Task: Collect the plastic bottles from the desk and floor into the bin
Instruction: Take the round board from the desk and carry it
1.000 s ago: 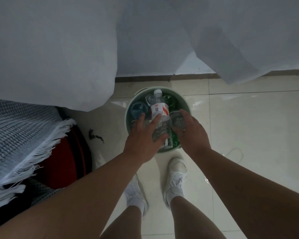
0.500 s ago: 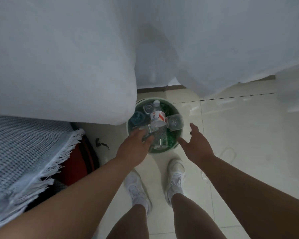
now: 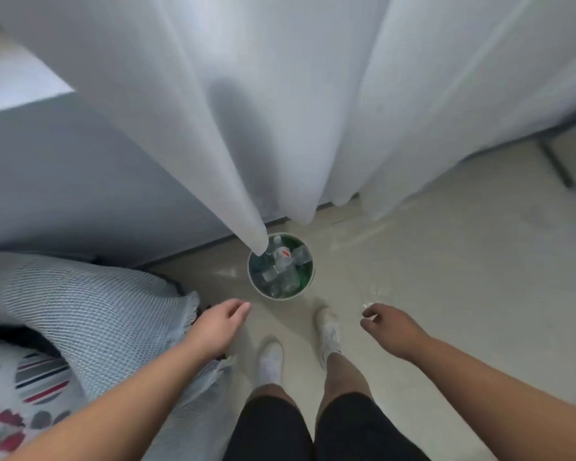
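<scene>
Several plastic bottles [image 3: 288, 281] sit packed inside the round bin [image 3: 281, 297] on the tiled floor [image 3: 446, 261] — a clear bottle [image 3: 284, 253] with a red-and-white label lies on top, and a fold of the white curtain [image 3: 246, 128] hangs over the bin's far left rim. Both hands are near the bin but apart from it and hold nothing: the left hand [image 3: 218, 322], just beside the fringed grey blanket [image 3: 80, 311], has its fingers [image 3: 240, 309] released and lightly bent. The right hand [image 3: 388, 324] hangs over the floor to the right of the white shoes [image 3: 328, 331] — its fingers [image 3: 369, 312] loosely curled.
</scene>
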Action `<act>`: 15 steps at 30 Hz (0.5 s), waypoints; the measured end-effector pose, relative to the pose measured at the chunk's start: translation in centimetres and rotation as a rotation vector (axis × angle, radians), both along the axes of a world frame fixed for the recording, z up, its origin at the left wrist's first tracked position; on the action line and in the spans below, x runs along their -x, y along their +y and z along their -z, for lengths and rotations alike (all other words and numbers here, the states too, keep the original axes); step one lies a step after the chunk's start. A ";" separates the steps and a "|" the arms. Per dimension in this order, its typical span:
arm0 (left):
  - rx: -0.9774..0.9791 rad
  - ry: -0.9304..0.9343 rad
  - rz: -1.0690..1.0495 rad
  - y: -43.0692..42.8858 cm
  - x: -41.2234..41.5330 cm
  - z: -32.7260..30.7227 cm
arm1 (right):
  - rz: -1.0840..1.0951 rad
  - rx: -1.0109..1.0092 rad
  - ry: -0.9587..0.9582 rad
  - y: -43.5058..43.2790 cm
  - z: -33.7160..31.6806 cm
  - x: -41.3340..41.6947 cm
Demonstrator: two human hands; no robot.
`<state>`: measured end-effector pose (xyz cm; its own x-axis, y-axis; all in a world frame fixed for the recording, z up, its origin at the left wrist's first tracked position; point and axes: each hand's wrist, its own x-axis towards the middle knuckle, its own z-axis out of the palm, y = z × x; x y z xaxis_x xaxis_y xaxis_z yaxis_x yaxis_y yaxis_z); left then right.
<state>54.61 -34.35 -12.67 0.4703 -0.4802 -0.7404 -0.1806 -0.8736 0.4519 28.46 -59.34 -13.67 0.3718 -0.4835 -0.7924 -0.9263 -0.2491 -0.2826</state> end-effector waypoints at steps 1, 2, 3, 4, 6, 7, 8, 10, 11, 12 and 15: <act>0.014 -0.001 0.003 0.4 -0.1 -1.7 | 0.048 -0.002 -0.009 0.7 -1.9 1.1; 0.031 0.000 -0.002 0.7 0.0 -3.1 | 0.112 -0.015 -0.025 1.5 -3.6 2.2; 0.052 0.011 -0.022 0.9 0.1 -4.4 | 0.199 -0.030 -0.048 2.3 -5.0 3.3; 0.074 0.031 -0.047 1.1 0.3 -5.4 | 0.291 -0.045 -0.073 3.2 -6.3 4.5; 0.092 0.055 -0.031 1.4 1.0 -7.1 | 0.467 -0.063 -0.117 5.3 -8.5 6.9; 0.092 0.055 0.014 1.4 1.4 -7.8 | 0.547 -0.071 -0.132 6.3 -9.5 8.2; 0.085 0.056 0.077 1.2 1.8 -8.4 | 0.626 -0.080 -0.141 7.4 -10.4 9.5; 0.063 0.035 0.211 0.7 2.7 -9.0 | 0.769 -0.105 -0.155 9.8 -11.7 12.5; 0.055 0.021 0.278 0.2 3.2 -9.3 | 0.842 -0.117 -0.166 11.1 -12.2 14.0; 0.046 0.010 0.332 -0.2 3.8 -9.4 | 0.910 -0.122 -0.174 12.2 -12.5 15.6; 0.005 -0.002 0.448 -2.2 5.8 -9.6 | 1.121 -0.126 -0.169 15.7 -12.4 20.7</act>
<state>48.85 -36.51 -3.09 0.2162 -0.6406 -0.7368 -0.5418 -0.7066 0.4553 7.81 -43.64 -1.25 -0.1133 -0.5311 -0.8397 -0.5569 0.7338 -0.3890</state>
